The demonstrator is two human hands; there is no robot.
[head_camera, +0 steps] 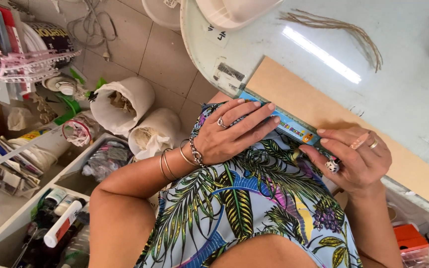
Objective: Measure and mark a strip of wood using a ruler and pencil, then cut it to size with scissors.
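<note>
Both hands (234, 131) (356, 161) on blue ruler (286, 126), brown board (333, 119).

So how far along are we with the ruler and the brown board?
Done: the brown board lies flat on the glass table, with the blue ruler set along its near edge. In hand: the left hand presses the ruler down, while the right hand pinches a small pen-like tool at the ruler's end. Left: the board shows no line or cut yet.

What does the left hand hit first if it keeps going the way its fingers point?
The left hand already has its fingertips on the blue ruler; straight beyond that lies the tan board, probably next, on the glass table.
</note>
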